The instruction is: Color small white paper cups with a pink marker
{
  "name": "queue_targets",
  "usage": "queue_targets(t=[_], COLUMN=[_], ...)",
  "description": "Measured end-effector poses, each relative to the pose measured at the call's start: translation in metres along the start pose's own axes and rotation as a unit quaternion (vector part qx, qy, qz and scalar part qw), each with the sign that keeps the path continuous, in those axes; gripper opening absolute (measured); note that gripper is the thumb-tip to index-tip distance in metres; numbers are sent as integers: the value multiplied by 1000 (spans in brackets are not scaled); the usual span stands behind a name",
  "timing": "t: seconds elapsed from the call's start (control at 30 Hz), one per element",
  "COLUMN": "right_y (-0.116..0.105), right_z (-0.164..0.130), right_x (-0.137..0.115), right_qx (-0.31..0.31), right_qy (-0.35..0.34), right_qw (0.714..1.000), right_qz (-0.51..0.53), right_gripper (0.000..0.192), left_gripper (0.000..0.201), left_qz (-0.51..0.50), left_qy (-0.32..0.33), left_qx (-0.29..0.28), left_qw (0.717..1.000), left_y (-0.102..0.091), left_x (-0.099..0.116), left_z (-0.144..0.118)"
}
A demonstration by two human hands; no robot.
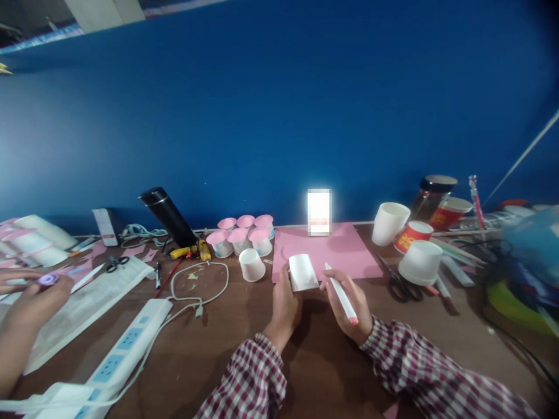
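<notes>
Deep blue wall backs the brown wooden counter (209, 355), where a flat pink paper sheet (345, 247) lies far of the hands. At its near edge the left hand (285, 305) grips a small white paper cup (303, 272) tipped on its side, while the right hand (347, 302) clasps a white marker pen with a pink end (342, 299), tip just beside the cup. Judging by this, marking the cup is in hand and calls for a steady cup; no writing is readable.

The small cup (303, 272) is white, and the marker (341, 299) is white with a pink end. Both sleeves (253, 384) are red-and-white check. The paper sheet (325, 250) at 12 o'clock is pink on a brown surface (209, 349); the wall (279, 116) is deep blue. Pink-topped cups (242, 234) cluster at 11 o'clock beside a black flask (168, 216).
</notes>
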State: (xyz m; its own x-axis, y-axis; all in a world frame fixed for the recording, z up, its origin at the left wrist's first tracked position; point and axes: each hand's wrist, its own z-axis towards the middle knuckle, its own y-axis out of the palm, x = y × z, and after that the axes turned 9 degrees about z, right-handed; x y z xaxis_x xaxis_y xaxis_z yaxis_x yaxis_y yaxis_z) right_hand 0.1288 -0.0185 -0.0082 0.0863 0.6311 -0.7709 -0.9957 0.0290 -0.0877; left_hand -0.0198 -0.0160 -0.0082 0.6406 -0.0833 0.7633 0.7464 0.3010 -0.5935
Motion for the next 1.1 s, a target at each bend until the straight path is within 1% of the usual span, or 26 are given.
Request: queue_targets(t=[0.07, 0.17, 0.27, 0.4, 0.5, 0.57, 0.7, 0.83, 0.93, 1.1], right_y=[-1, -5, -8, -10, -10, -10, -10, -10, -10, -8], right_z=[0, 1, 2, 4, 5, 5, 5, 2, 1, 2], right_x=[-3, -5, -6, -6, -9, -12, -14, -14, -14, -15], right_qx=[-7, -26, -39, -36, -22, -19, -25, -54, -77, -93], right_qy=[0, -18, -34, -61, -53, -32, -19, -19, -28, -34], right_qw=[1000, 999, 998, 994, 994, 994, 994, 993, 991, 990], right_qz=[18, 21, -26, -81, -98, -107, -105, -106, -108, -100], right_gripper=[17, 21, 22, 19, 13, 12, 12, 12, 13, 13], left_gripper=[49, 46, 45, 50, 54, 52, 53, 56, 57, 55], left_qz=[18, 34, 44, 85, 116, 114, 109, 128, 137, 141], left_qy=[5, 11, 11, 14, 46, 67, 89, 109, 107, 117], left_qx=[-4, -8, -8, -17, -6, -1, 12, 22, 20, 16], left_qw=[1000, 999, 999, 996, 992, 991, 990, 986, 985, 983], left_y=[0, 0, 1, 8, 14, 16, 18, 18, 18, 19], left_x=[0, 2, 1, -9, -17, -20, -22, -22, -21, -20], left_z=[0, -1, 0, 0, -1, -2, -3, -4, -5, -5])
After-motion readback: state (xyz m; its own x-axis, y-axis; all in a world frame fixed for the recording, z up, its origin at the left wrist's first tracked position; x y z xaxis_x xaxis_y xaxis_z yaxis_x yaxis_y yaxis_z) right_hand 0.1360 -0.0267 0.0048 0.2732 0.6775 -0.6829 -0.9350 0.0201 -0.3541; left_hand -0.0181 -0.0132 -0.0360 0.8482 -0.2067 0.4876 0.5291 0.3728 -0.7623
